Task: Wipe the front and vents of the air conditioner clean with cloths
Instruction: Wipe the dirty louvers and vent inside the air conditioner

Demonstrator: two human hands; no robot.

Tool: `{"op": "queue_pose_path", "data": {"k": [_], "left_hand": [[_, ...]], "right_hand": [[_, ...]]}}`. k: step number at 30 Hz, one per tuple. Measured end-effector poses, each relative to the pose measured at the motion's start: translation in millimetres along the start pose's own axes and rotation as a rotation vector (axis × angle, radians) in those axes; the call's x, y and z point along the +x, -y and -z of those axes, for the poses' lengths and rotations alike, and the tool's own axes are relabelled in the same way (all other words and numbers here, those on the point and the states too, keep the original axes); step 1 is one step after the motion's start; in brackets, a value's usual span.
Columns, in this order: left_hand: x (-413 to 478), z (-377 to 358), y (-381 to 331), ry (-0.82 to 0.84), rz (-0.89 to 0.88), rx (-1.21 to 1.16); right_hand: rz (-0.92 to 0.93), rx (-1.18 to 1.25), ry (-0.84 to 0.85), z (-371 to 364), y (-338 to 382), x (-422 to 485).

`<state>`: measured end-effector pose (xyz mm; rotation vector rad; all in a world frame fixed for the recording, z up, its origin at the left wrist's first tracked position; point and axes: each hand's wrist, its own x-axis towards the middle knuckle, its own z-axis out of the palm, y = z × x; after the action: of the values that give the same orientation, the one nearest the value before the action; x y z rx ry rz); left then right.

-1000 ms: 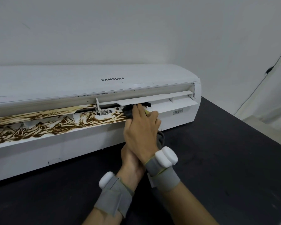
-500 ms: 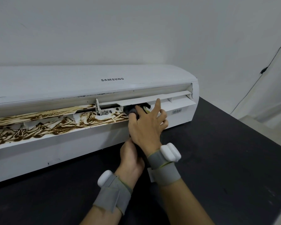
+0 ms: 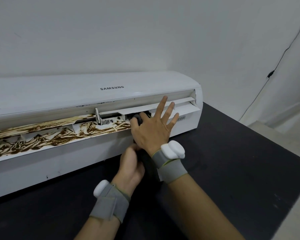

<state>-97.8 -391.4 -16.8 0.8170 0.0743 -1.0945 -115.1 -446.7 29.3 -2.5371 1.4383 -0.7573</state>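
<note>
Lying along the dark table [image 3: 232,161], the white air conditioner [image 3: 59,94] runs left to right, its brown-stained vent [image 3: 42,137] facing the person. The right hand [image 3: 152,130] covers part of the vent and pinches the dark cloth [image 3: 136,118] there with thumb and forefinger. Its other fingers, curled half a second ago, now splay. The left hand [image 3: 131,164] grips the cloth's lower end.

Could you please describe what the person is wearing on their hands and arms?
No sleeves or gloves; the left hand and right hand are bare. Each wrist wears a wide grey fabric strap, left strap and right strap, edged in thin yellow-green, carrying a rounded white pod: left pod, right pod.
</note>
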Motion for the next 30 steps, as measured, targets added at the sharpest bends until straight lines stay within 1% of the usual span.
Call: {"op": "queue_pose_path", "data": {"k": [3,6,9,12,15,18,20,22,24,26,28,30], "left_hand": [[4,5,-3,-0.006,0.028,0.036],[6,10,-2,-0.004,0.029,0.024],[8,10,-2,0.001,0.027,0.025],[8,9,-4,-0.004,0.002,0.016],[7,14,-5,-0.043,-0.053,-0.008],[7,16,-3,-0.073,-0.070,-0.020],[6,13,0,-0.065,-0.070,-0.026],[6,13,4,-0.047,-0.084,-0.027],[6,13,6,-0.023,-0.108,-0.005],[8,12,6,0.005,-0.124,0.024],[9,9,4,0.007,-0.133,0.036],[9,9,2,-0.011,-0.123,0.030]], "right_hand": [[0.019,-0.006,0.011,-1,-3,-3],[0.030,0.030,0.003,-6,-8,-10],[0.032,0.130,0.068,-5,-13,-6],[0.006,0.287,0.151,-6,-1,-2],[0.025,0.348,0.156,-14,11,-4],[0.071,0.368,0.160,-13,3,-6],[0.136,0.342,0.158,-10,-9,-7],[0.191,0.249,0.115,-8,-21,-9],[0.224,0.094,0.005,-6,-34,-8],[0.211,-0.017,-0.098,-3,-40,-5],[0.180,-0.034,-0.123,-4,-35,-1],[0.155,0.016,-0.100,-9,-20,0]]}}
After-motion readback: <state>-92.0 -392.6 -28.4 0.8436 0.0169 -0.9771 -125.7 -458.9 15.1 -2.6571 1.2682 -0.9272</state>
